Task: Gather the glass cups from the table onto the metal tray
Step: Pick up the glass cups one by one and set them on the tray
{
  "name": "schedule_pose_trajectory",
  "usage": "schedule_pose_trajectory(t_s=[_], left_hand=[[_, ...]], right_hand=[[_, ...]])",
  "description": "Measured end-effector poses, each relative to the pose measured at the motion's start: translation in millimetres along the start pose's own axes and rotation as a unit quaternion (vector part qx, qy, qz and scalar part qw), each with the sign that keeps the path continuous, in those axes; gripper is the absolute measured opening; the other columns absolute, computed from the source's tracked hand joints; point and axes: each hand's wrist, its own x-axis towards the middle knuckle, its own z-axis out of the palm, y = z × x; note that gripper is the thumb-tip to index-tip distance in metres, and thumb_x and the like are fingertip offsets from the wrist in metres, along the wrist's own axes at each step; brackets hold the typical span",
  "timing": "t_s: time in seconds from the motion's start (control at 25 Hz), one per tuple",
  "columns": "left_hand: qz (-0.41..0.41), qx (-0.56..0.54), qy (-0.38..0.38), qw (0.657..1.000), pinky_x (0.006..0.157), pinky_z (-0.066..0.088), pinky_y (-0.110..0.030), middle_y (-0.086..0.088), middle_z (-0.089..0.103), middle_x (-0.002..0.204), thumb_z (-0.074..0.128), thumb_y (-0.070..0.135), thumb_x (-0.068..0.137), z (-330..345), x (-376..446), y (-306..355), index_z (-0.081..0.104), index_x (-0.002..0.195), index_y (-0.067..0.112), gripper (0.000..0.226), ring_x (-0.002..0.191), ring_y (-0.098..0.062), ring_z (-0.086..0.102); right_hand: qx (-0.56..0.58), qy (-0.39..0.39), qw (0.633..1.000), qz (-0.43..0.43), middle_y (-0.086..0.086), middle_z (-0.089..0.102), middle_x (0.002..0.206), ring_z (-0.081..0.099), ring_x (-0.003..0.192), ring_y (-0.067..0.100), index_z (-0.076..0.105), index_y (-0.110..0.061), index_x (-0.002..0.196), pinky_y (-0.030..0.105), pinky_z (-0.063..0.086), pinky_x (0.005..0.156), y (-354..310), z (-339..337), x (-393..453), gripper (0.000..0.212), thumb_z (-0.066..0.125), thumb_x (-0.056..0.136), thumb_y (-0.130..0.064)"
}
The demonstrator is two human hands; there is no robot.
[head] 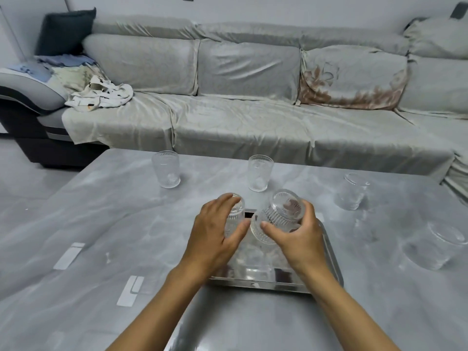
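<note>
The left hand (pixel 215 234) is curled around a glass cup (pixel 234 214), with the fingers over the top and the thumb on the side. This cup is upside down, and it sits over the far left part of the metal tray (pixel 278 285). I cannot tell if it is touching the tray yet, because the hand hides its bottom edge. The right hand (pixel 301 239) grips a second cup (pixel 281 214), which is tilted with its thick base pointing up and away. That one is above the far middle of the tray and looks not put down yet.

I think the job is at the step of setting these two cups on the tray. Next, both cups need to go down gently and side by side, with a little gap so the glass does not knock. Then the hands must let go and reach for more.

Four cups are off the tray. One upright cup (pixel 166 169) stands far behind the tray to the left. Another upright cup (pixel 259 173) stands just behind the tray. A third cup (pixel 350 192) stands to the right of the tray, and a fourth cup (pixel 435 247) sits further right, near the table (pixel 101 224) edge. All the cups look empty. The near half of the tray is bare and shiny
</note>
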Motion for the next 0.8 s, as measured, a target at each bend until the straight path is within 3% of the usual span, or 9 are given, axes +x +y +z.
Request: schedule_pose_trajectory(t_s=[0.04,0.12,0.36,0.52,0.64,0.72,0.8], left_hand=[[0.009,0.076,-0.006,0.997,0.108,0.033,-0.036,0.006,0.050,0.143,0.050,0.048,0.089,5.3,-0.6,-6.6,0.051,0.134,0.024,0.051,0.131,-0.015,0.040],[-0.022,0.129,-0.041,0.991,0.111,0.025,-0.040,0.005,0.045,0.148,0.040,0.044,0.092,11.3,-3.6,-16.8,0.047,0.139,0.024,0.051,0.137,-0.019,0.032],[0.002,0.148,-0.063,0.987,0.111,0.032,-0.041,0.003,0.044,0.150,0.041,0.035,0.092,9.5,-3.4,-31.7,0.046,0.140,0.023,0.050,0.134,-0.021,0.039],[0.016,0.160,-0.069,0.985,0.109,0.036,-0.042,0.000,0.044,0.150,0.045,0.028,0.088,9.2,-1.5,-32.2,0.046,0.141,0.020,0.053,0.132,-0.023,0.042],[0.012,0.159,-0.079,0.984,0.110,0.036,-0.043,-0.001,0.043,0.151,0.046,0.027,0.086,8.9,-2.6,-30.2,0.044,0.141,0.019,0.056,0.133,-0.025,0.042],[0.006,0.168,-0.077,0.983,0.111,0.033,-0.045,-0.005,0.040,0.152,0.051,0.027,0.085,8.5,-6.9,-27.4,0.043,0.142,0.018,0.058,0.136,-0.026,0.039],[0.062,0.205,-0.060,0.975,0.106,0.039,-0.048,-0.010,0.048,0.144,0.060,0.026,0.081,10.0,-11.5,-21.1,0.048,0.136,0.016,0.058,0.130,-0.029,0.044]], right_hand=[[-0.012,-0.005,1.000,0.009,-0.004,0.066,0.108,0.064,0.097,0.020,0.047,-0.030,0.118,0.043,0.053,0.085,9.8,2.4,6.5,0.075,0.088,0.057,-0.041],[-0.034,-0.028,0.999,0.013,-0.004,0.064,0.113,0.063,0.101,0.020,0.043,-0.029,0.122,0.040,0.052,0.087,23.7,12.2,17.4,0.079,0.089,0.058,-0.038],[-0.097,-0.060,0.993,-0.039,-0.001,0.060,0.121,0.058,0.108,0.020,0.044,-0.023,0.128,0.035,0.048,0.089,42.3,49.6,38.5,0.084,0.089,0.059,-0.036],[-0.098,-0.069,0.992,-0.047,-0.006,0.062,0.116,0.058,0.099,0.014,0.041,-0.028,0.127,0.027,0.044,0.077,48.6,48.1,40.3,0.085,0.089,0.058,-0.039],[-0.108,-0.068,0.991,-0.044,-0.004,0.064,0.117,0.061,0.100,0.018,0.039,-0.029,0.127,0.029,0.046,0.077,51.1,48.4,39.4,0.086,0.088,0.058,-0.041],[-0.105,-0.080,0.991,-0.031,-0.001,0.063,0.124,0.061,0.108,0.021,0.036,-0.027,0.132,0.032,0.049,0.082,53.8,49.2,37.6,0.091,0.089,0.059,-0.039],[-0.078,-0.108,0.991,0.022,0.004,0.054,0.140,0.054,0.123,0.024,0.028,-0.023,0.143,0.039,0.048,0.096,57.9,45.7,31.9,0.104,0.089,0.060,-0.038]])
